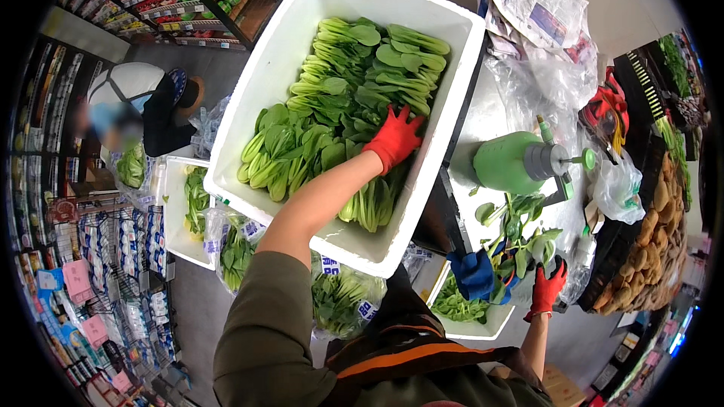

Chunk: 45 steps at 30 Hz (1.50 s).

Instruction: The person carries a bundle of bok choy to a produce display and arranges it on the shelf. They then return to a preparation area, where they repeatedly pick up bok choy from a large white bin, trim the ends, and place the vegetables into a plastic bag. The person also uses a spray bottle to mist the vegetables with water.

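Note:
My left hand (394, 139), in a red glove, reaches into a large white foam box (347, 252). Its fingers are spread over the bunches of leafy greens (324, 139) packed there in rows, stems showing pale green. The palm side is hidden. At the near end of the metal table, my right hand (546, 288), also red-gloved with dark fingertips, has its fingers apart. It is close to some loose leafy stems (514, 230), and I see nothing held in it. Beside these lies a blue cloth or glove (473, 275). A green spray bottle (509, 162) lies farther up the table.
Crumpled newspaper (532, 4) and clear plastic bags (543, 90) cover the table's far part. Below the box are bagged greens (343, 301) and another white box (483, 328) of greens. Brown tubers (641, 256) fill a right-hand rack. A person (136, 102) is at the left, near shelves.

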Each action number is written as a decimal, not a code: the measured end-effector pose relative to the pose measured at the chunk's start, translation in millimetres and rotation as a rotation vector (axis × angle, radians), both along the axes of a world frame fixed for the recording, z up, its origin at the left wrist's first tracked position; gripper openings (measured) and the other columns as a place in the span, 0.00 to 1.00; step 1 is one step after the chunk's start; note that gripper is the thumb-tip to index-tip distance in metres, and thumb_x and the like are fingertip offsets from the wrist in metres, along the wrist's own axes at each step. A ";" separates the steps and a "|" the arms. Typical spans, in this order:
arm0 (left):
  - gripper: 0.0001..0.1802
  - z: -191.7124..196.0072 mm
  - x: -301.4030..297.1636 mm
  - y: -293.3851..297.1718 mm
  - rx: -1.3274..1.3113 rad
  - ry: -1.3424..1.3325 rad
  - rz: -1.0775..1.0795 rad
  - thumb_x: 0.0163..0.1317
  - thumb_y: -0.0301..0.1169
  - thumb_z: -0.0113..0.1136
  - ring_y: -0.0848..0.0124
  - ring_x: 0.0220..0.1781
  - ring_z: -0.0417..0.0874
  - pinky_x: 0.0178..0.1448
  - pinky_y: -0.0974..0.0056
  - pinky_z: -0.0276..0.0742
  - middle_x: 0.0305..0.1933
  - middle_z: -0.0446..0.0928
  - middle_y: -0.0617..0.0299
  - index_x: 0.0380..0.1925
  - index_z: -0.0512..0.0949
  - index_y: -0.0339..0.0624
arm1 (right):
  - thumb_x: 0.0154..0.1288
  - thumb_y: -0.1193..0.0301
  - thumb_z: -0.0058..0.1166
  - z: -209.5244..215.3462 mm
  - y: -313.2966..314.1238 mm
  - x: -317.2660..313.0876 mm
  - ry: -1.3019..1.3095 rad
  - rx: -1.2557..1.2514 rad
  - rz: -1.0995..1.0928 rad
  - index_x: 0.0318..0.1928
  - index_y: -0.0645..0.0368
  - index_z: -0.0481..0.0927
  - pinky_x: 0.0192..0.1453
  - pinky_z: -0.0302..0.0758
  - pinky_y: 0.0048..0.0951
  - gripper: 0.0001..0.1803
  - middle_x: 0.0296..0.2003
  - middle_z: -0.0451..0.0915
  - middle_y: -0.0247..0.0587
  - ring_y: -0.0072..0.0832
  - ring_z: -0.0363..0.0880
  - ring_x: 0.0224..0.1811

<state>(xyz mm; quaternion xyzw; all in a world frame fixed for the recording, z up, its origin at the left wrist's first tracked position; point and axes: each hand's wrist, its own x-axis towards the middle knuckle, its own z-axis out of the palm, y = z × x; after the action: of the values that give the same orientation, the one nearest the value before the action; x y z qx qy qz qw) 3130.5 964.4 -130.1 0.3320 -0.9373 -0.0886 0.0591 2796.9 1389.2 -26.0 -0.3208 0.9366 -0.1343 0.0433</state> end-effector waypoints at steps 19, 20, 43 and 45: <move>0.14 158.6 112.4 -12.8 0.590 0.909 0.233 0.61 0.32 0.59 0.63 0.49 0.80 0.56 0.62 0.75 0.50 0.79 0.56 0.45 0.80 0.40 | 0.62 0.79 0.51 82.8 -84.6 103.1 -0.247 -0.428 0.330 0.57 0.65 0.73 0.57 0.71 0.29 0.21 0.51 0.77 0.44 0.31 0.76 0.52; 0.13 167.3 126.7 -3.0 0.717 1.059 0.312 0.63 0.31 0.58 0.66 0.47 0.81 0.54 0.64 0.76 0.48 0.80 0.57 0.45 0.79 0.38 | 0.64 0.77 0.49 78.9 -84.1 107.7 -0.276 -0.460 0.401 0.56 0.66 0.74 0.53 0.72 0.26 0.19 0.48 0.79 0.41 0.28 0.77 0.49; 0.08 141.7 296.3 370.5 0.616 0.941 1.188 0.65 0.25 0.53 0.77 0.28 0.76 0.34 0.71 0.71 0.29 0.80 0.61 0.38 0.78 0.30 | 0.44 0.65 0.67 16.0 -286.7 355.0 0.327 0.888 1.403 0.70 0.59 0.56 0.54 0.76 0.37 0.52 0.69 0.56 0.57 0.42 0.75 0.58; 0.09 139.6 302.0 394.6 0.618 0.952 1.236 0.66 0.27 0.53 0.79 0.25 0.73 0.31 0.72 0.68 0.28 0.79 0.62 0.39 0.79 0.32 | 0.46 0.64 0.67 3.4 -285.3 350.1 0.354 0.867 1.352 0.68 0.63 0.60 0.53 0.76 0.38 0.48 0.65 0.64 0.56 0.43 0.76 0.58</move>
<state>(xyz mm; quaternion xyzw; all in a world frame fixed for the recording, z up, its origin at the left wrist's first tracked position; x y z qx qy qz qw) 3432.6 1359.1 9.5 0.7142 -0.3954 -0.4236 0.3926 3147.0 1103.9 -22.6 -0.7869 0.5028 0.3471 0.0866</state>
